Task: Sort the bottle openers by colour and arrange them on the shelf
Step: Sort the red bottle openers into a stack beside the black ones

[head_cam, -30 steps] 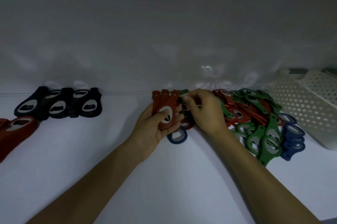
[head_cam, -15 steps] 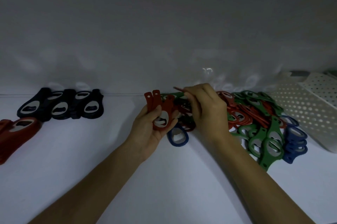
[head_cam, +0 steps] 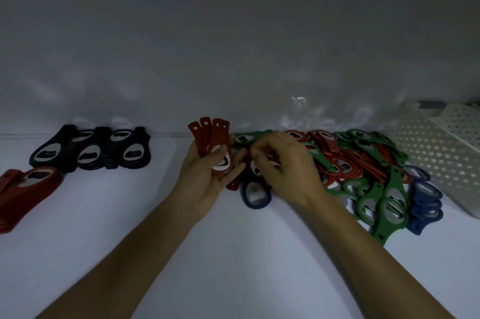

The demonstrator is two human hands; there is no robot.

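- Nearest the viewer, two bare forearms reach over the white shelf and converge toward its back.
- Just beyond the wrists, a blue opener lies flat on the shelf against the near side of the right hand.
- At the left edge, level with it, sits a sorted pile of red openers.
- Centre, the left hand wraps fingers and thumb around a fan of red openers, with heads in the palm and handles pointing far.
- Beside it, the right hand's fingers curl down at the left end of the mixed pile, almost meeting the left hand's fingertips. Whether they pinch an opener is hidden.
- Rightward from that hand, the pile spreads in tangled red, green and blue. Most long axes slant from near right to far left.
- The loose reds lie under and just right of the right hand. It is therefore the nearer picker, and the full left hand likely serves as the collecting holder.
- Farther left, a black group rests against the back wall.
- Far right, a perforated white basket stands beside the pile.
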